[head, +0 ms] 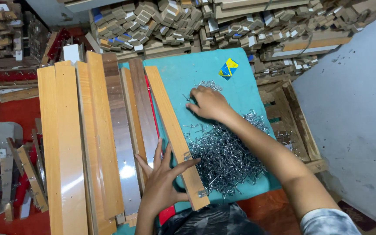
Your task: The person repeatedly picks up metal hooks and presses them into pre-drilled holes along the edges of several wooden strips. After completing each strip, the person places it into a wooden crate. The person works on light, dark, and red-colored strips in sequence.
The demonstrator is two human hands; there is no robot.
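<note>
My left hand (162, 180) lies flat with fingers spread on a light wooden strip (170, 126) that runs diagonally over a teal cloth (214, 69). My right hand (207, 103) reaches across to the far edge of a heap of small silver wire hooks (225, 154), fingers curled down onto a few hooks. Whether it grips one is hidden by the fingers. A hook is fitted at the near end of the strip by my left hand.
Several long wooden strips, light and dark (88, 139), lie side by side at the left. Stacked small wooden blocks (205, 26) fill the back. A wooden crate (294, 122) stands at the right, beside a grey wall. A blue-yellow packet (228, 68) rests on the cloth.
</note>
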